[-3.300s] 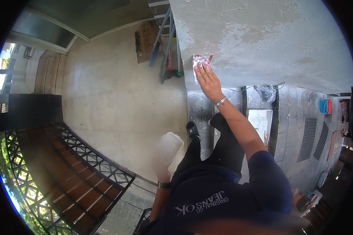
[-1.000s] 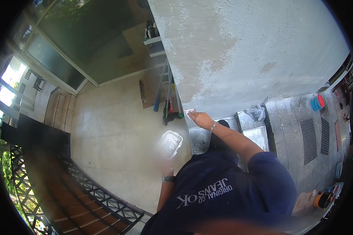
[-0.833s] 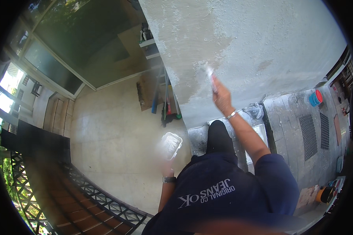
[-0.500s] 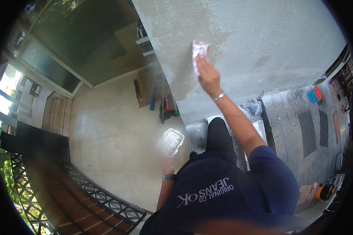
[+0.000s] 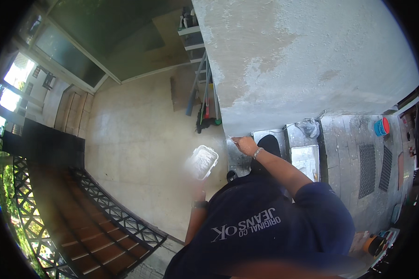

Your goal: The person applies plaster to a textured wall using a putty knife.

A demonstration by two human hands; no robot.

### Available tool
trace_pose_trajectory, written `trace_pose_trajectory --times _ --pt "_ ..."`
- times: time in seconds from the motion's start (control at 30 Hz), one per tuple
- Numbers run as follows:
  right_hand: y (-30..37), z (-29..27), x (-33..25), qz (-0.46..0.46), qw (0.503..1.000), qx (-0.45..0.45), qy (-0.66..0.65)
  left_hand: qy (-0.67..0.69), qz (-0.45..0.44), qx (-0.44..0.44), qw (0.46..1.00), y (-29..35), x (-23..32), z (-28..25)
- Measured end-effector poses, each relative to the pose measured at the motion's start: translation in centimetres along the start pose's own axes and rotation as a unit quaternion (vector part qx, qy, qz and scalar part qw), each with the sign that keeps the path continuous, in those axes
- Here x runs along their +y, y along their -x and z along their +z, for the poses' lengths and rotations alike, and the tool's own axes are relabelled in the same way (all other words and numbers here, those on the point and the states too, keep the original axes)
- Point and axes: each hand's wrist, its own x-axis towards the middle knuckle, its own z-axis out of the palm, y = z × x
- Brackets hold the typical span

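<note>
Right now my right hand (image 5: 245, 145) has its fingers closed on a thin, whitish flat piece (image 5: 230, 139), seen nearly edge-on at the fingertips, beside the lower corner of the rough, grey-white plastered wall (image 5: 321, 60). I cannot tell whether the piece touches the wall. My left hand (image 5: 198, 189) is blurred, but it grips the near end of a white, rounded rectangular plastic tub (image 5: 216, 159), holding it up over the smooth beige floor (image 5: 135, 149). White paste (image 5: 203, 160) lies inside the tub. To the right, near my right forearm, sits a white-smeared rectangular tray (image 5: 317, 162), with a crumpled translucent plastic bag (image 5: 308, 128) just beyond it. Farther right, well apart from both hands, stands a blue bucket with a red top (image 5: 381, 126).
</note>
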Motion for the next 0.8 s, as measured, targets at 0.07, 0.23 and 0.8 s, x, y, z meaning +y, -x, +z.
trace_pose_trajectory --times 0.07,0.23,0.8 --pt "2.5 -2.0 -1.2 0.062 0.991 0.031 -0.116 0.040 -0.039 -0.006 0.998 -0.6 1.1 0.6" --pt "3.2 -16.0 0.5 0.030 0.834 0.540 -0.109 0.098 -0.140 0.040 0.984 -2.0 4.0 2.4" --pt "-3.3 0.2 2.0 -0.040 0.998 0.045 -0.011 -0.006 0.006 -0.044 0.999 -1.5 0.2 2.1"
